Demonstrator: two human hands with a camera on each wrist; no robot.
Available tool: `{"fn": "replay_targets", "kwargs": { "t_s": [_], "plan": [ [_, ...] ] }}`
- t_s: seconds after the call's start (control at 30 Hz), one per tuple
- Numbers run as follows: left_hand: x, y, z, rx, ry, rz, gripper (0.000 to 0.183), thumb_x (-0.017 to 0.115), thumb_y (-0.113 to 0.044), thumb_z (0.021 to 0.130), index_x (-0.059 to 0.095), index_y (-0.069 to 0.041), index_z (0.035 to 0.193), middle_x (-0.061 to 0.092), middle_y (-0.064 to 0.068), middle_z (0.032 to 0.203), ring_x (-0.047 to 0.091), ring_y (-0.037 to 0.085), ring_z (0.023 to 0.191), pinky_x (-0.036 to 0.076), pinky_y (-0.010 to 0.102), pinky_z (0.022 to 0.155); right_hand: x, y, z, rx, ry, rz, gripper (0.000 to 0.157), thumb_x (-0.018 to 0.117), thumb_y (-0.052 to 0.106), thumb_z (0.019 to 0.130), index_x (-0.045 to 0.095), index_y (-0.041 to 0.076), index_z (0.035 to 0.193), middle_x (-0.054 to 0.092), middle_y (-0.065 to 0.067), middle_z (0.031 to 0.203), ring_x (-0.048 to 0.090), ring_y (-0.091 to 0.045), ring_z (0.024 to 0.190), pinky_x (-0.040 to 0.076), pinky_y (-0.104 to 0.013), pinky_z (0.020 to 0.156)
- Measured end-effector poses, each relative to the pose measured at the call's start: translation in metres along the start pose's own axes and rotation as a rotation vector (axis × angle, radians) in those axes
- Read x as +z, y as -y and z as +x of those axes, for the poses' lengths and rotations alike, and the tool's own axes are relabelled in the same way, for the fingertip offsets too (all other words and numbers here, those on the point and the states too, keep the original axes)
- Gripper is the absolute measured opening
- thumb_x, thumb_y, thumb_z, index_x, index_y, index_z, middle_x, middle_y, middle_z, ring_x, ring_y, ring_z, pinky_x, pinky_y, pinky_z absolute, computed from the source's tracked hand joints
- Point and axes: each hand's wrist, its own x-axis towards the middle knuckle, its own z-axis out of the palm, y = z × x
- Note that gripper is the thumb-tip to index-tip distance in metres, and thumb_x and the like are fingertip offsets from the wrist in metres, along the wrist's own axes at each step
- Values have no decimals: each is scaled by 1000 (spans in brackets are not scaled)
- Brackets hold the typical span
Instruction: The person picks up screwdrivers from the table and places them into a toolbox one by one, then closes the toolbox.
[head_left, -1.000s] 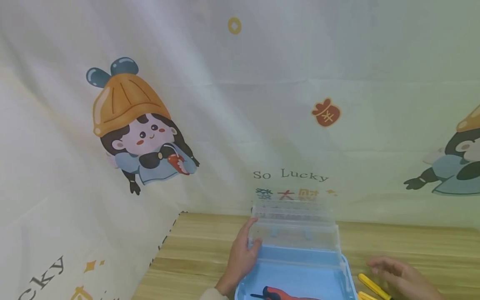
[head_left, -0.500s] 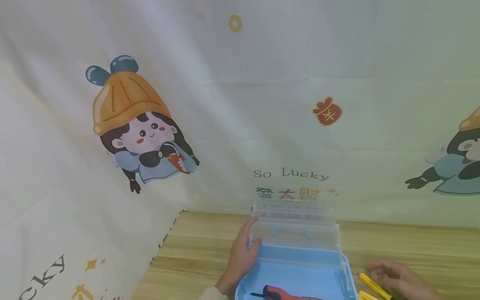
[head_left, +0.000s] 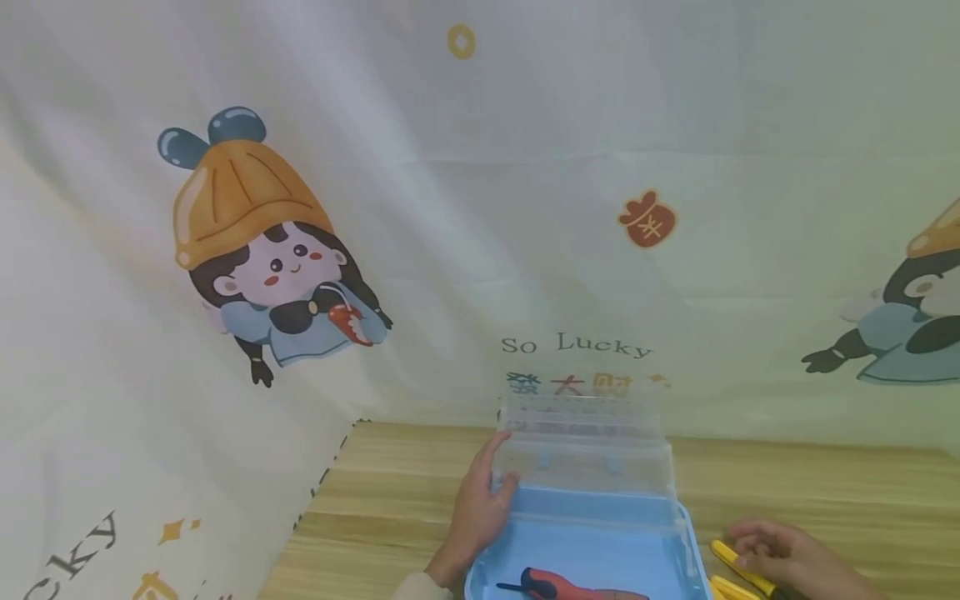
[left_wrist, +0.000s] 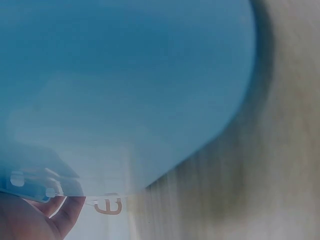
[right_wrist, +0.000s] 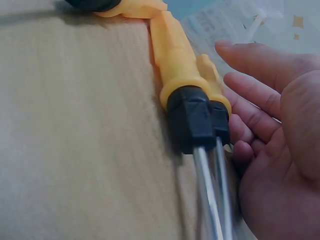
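Note:
My left hand (head_left: pixel 478 508) holds the raised clear lid (head_left: pixel 592 467) at its left edge, thumb and fingers around the corner. Below the lid lies the blue toolbox (head_left: pixel 592 546), with a red and black screwdriver (head_left: pixel 558 587) inside. Right of the box, my right hand (head_left: pixel 787 554) lies beside yellow-handled screwdrivers (head_left: pixel 727 553). The right wrist view shows two of these screwdrivers (right_wrist: pixel 177 55) side by side, shafts toward the camera. There the thumb is extended and the fingers bend loosely beside the handles; contact is hard to tell.
Wood-patterned tabletop (head_left: pixel 397 475) surrounds the box. A printed curtain (head_left: pixel 450 250) hangs behind and to the left. Another yellow and black handle (right_wrist: pixel 135 8) lies at the top of the right wrist view.
The fingers of my right hand have bent slightly and come closer over the yellow handle. My left hand stays on the lid. The head view has shifted a little.

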Motion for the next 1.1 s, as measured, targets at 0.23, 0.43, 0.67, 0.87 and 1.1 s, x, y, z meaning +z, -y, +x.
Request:
{"fn": "replay_targets", "kwargs": {
  "t_s": [0.23,0.43,0.67,0.87,1.1],
  "plan": [
    [0,0,0,12,2,-7,55,59,-10,94,45,-16,147,44,12,153,40,30,142,32,53,116,5,1,0,35,-59,-13,50,62,18,97,46,-17,130,63,-6,106,57,-10,87,53,-26,72],
    [0,0,0,7,0,-5,55,58,-11,95,45,-21,147,44,12,153,40,30,142,31,53,116,6,2,0,3,-34,9,50,62,13,96,44,-19,130,60,-7,104,54,-9,83,50,-24,69],
    [3,0,0,12,-8,-14,55,59,-10,94,45,-22,146,45,9,152,40,29,141,32,51,116,7,6,-2,83,-72,-2,52,67,17,93,48,-14,130,60,-5,103,51,-15,84,47,-26,68],
    [5,-2,-1,35,-13,-9,56,61,-9,92,46,-18,146,46,13,151,42,32,139,33,54,115,7,2,-6,37,-51,-31,49,66,16,94,49,-14,129,60,-6,104,53,-9,83,47,-24,70],
    [2,0,0,29,-30,14,56,62,-10,91,47,-18,145,48,11,150,43,32,139,34,53,115,8,0,0,36,-62,-43,48,68,16,92,52,-12,129,63,-8,106,53,-11,86,48,-23,71]
  ]
}}
